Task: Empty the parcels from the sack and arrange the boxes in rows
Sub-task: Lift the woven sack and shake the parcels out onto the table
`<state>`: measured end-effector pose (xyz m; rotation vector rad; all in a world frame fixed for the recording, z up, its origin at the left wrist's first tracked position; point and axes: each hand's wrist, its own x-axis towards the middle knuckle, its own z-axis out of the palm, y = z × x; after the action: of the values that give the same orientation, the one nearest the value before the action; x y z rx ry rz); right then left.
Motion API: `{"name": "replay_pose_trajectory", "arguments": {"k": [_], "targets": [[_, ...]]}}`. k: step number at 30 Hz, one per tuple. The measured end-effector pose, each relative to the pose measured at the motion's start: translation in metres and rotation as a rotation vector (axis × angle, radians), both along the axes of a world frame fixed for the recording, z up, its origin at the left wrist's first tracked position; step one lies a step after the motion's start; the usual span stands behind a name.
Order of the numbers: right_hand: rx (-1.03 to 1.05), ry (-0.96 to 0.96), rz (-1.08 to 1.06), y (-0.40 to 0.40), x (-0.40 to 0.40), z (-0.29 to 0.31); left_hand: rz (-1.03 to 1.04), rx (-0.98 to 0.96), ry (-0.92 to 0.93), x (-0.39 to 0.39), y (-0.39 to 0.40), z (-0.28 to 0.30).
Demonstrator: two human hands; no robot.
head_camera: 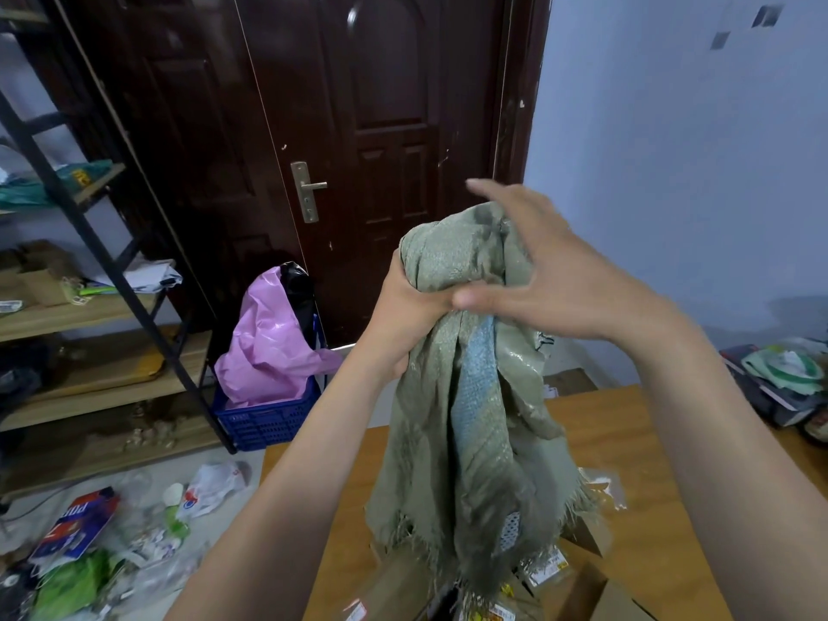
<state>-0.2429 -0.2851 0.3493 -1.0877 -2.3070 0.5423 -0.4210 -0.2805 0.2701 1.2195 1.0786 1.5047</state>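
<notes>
A grey-green woven sack (470, 419) hangs upside down above the wooden table (627, 441), its frayed mouth pointing down. My left hand (403, 307) grips the bunched bottom of the sack from the left. My right hand (537, 271) is spread over the top of that bunch, fingers extended and thumb against the fabric. Several cardboard boxes (582, 589) with labels lie on the table beneath the sack's mouth, partly hidden by the fabric.
A blue crate (269, 419) with a pink plastic bag stands by the dark door. Wooden shelves (89, 307) fill the left side. Wrappers and litter (89, 544) cover the floor at lower left. Books and bags (779, 387) sit at the table's right end.
</notes>
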Motion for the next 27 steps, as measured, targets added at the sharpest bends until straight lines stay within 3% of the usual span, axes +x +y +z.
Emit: {"name": "replay_pose_trajectory", "arguments": {"k": [2,9,21,27], "targets": [[-0.04,-0.141,0.027,0.002,-0.002,-0.007,0.005,0.001,0.029,0.0,-0.001,0.001],[-0.088,-0.196,-0.013,0.019,-0.005,-0.029,0.036,-0.081,0.025,0.005,-0.005,0.002],[-0.038,-0.07,-0.07,0.033,-0.003,-0.04,-0.116,-0.182,0.083,-0.011,-0.004,-0.005],[-0.09,0.017,-0.07,0.033,0.007,-0.032,-0.221,-0.115,0.307,-0.024,0.001,-0.013]]}}
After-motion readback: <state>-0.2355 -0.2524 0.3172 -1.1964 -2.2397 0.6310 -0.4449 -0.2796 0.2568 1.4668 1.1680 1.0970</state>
